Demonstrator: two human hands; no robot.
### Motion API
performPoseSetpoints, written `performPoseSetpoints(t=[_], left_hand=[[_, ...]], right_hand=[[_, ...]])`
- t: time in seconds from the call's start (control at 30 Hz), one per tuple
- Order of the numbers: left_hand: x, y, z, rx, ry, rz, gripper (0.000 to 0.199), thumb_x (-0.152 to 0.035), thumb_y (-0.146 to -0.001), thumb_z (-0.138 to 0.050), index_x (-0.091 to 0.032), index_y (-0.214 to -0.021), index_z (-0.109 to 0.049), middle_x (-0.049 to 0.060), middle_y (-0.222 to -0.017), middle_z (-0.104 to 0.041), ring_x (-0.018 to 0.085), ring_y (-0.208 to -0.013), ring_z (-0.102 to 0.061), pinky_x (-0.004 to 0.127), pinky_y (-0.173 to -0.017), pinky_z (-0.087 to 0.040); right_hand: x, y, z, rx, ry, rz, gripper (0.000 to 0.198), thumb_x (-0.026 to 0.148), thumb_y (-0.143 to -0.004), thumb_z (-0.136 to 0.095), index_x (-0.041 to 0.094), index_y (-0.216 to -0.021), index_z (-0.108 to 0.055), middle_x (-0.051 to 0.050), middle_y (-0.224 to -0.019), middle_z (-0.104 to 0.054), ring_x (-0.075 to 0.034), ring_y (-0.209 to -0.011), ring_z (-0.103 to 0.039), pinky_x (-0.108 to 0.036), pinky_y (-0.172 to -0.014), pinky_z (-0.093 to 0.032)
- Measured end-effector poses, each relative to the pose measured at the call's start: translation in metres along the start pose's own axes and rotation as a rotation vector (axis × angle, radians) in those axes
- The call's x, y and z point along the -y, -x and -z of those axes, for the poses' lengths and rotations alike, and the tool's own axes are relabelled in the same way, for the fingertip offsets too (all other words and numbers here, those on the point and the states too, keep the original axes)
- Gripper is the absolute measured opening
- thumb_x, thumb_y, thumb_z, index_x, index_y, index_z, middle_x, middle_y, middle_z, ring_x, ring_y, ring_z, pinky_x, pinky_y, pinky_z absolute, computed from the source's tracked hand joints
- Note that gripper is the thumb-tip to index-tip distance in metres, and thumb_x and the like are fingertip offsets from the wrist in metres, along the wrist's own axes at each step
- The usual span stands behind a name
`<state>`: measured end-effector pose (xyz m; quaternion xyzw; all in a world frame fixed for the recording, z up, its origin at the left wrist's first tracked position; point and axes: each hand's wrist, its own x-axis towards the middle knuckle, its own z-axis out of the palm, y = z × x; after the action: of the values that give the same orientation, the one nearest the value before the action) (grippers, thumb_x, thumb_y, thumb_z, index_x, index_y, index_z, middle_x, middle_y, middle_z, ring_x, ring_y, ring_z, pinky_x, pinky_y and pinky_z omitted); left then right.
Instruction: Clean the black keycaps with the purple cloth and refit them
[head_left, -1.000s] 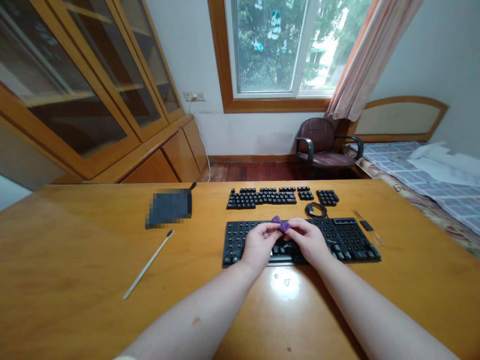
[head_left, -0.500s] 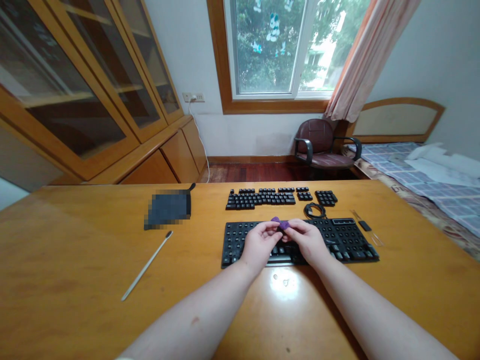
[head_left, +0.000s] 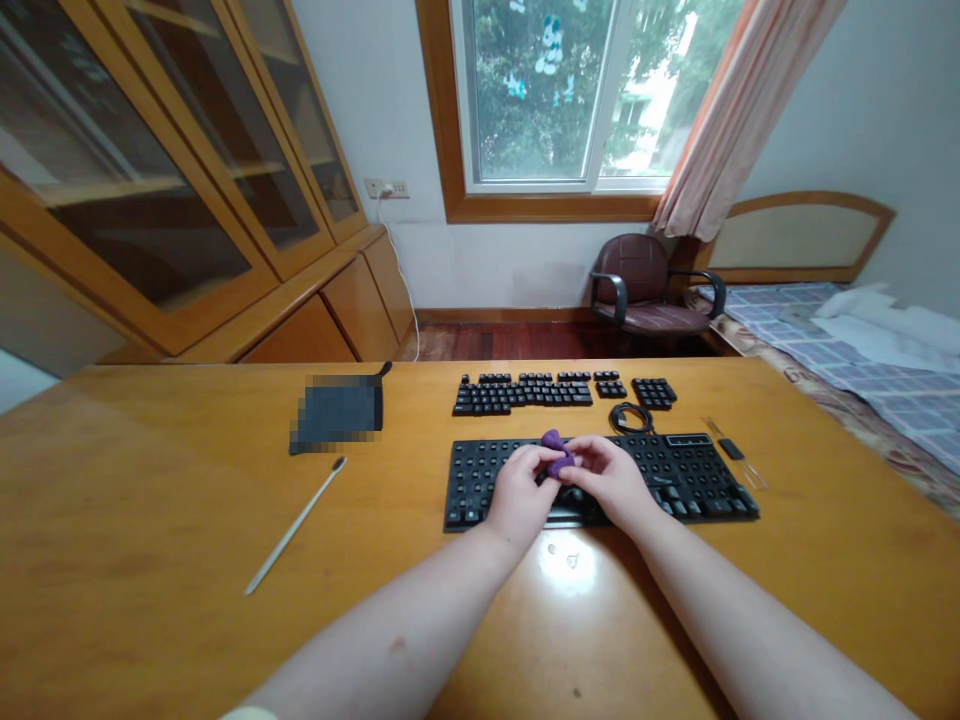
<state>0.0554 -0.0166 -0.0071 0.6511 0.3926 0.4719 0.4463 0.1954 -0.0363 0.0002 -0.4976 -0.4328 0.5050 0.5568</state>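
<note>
A small purple cloth is pinched between the fingertips of my left hand and my right hand. It is bunched up, with one end sticking up above my fingers; whether a small part is wrapped inside, I cannot tell. Both hands are over the middle of a black keyboard. Many of its keycaps are off, while some remain along the lower right part. My hands hide its middle.
Loose black keycaps lie in rows behind the keyboard, beside a coiled cable. At the right is a small black tool with wire loops. A long white-handled brush and a dark pouch, partly pixelated, lie at the left.
My fingers have shifted on the purple cloth, turning it so that its end stands up and more of it shows. My hands stay over the keyboard.
</note>
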Motion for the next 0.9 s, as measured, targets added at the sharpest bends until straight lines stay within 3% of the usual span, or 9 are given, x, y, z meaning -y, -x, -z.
performPoseSetpoints(t=[0.2,0.3,0.47,0.67,0.8,0.9], left_hand=[[-0.006,0.001,0.002,0.025,-0.090,-0.008,0.010,-0.020,-0.072,-0.063,-0.020,-0.082,-0.067,0.004,-0.084,-0.064,0.017,-0.083,-0.060,0.031,-0.079,-0.048],[-0.004,0.001,0.001,0.019,-0.047,0.010,0.012,-0.019,-0.069,-0.065,-0.020,-0.082,-0.067,0.004,-0.084,-0.064,0.017,-0.082,-0.060,0.030,-0.078,-0.048],[0.001,0.000,0.000,0.002,0.036,0.042,0.012,-0.020,-0.070,-0.064,-0.019,-0.082,-0.067,0.005,-0.087,-0.064,0.018,-0.086,-0.059,0.032,-0.083,-0.047],[0.002,-0.002,-0.003,0.001,0.205,0.124,0.018,-0.017,-0.070,-0.063,-0.017,-0.088,-0.065,0.006,-0.092,-0.063,0.018,-0.088,-0.061,0.033,-0.085,-0.048],[-0.001,-0.004,-0.003,-0.051,0.269,0.148,0.021,-0.015,-0.069,-0.064,-0.016,-0.090,-0.064,0.006,-0.092,-0.063,0.016,-0.088,-0.061,0.032,-0.086,-0.047],[-0.002,-0.004,-0.003,-0.083,0.280,0.154,0.021,-0.015,-0.069,-0.063,-0.016,-0.090,-0.064,0.005,-0.093,-0.063,0.015,-0.089,-0.060,0.030,-0.087,-0.047]], right_hand=[[0.007,0.001,0.001,0.000,0.044,0.021,0.027,0.036,-0.057,-0.075,0.017,-0.066,-0.059,0.000,-0.063,-0.063,-0.013,-0.053,-0.058,-0.028,-0.055,-0.050],[0.006,0.000,0.002,0.013,0.049,0.019,0.026,0.040,-0.062,-0.071,0.017,-0.067,-0.059,0.001,-0.060,-0.061,-0.012,-0.051,-0.057,-0.028,-0.055,-0.050],[0.004,0.000,0.000,0.024,0.063,0.048,0.030,0.039,-0.057,-0.075,0.018,-0.071,-0.059,0.000,-0.067,-0.063,-0.015,-0.059,-0.060,-0.029,-0.058,-0.052],[0.006,0.001,0.001,-0.087,0.057,0.062,0.028,0.043,-0.064,-0.070,0.018,-0.071,-0.061,0.000,-0.062,-0.062,-0.014,-0.051,-0.056,-0.031,-0.057,-0.050],[0.007,-0.002,0.009,-0.264,0.103,0.224,0.020,0.038,-0.071,-0.064,0.019,-0.075,-0.058,-0.002,-0.075,-0.062,-0.016,-0.068,-0.058,-0.032,-0.069,-0.048],[0.005,-0.004,0.015,-0.307,0.081,0.350,0.012,0.030,-0.074,-0.060,0.020,-0.073,-0.052,-0.002,-0.081,-0.057,-0.017,-0.079,-0.057,-0.034,-0.078,-0.046]])
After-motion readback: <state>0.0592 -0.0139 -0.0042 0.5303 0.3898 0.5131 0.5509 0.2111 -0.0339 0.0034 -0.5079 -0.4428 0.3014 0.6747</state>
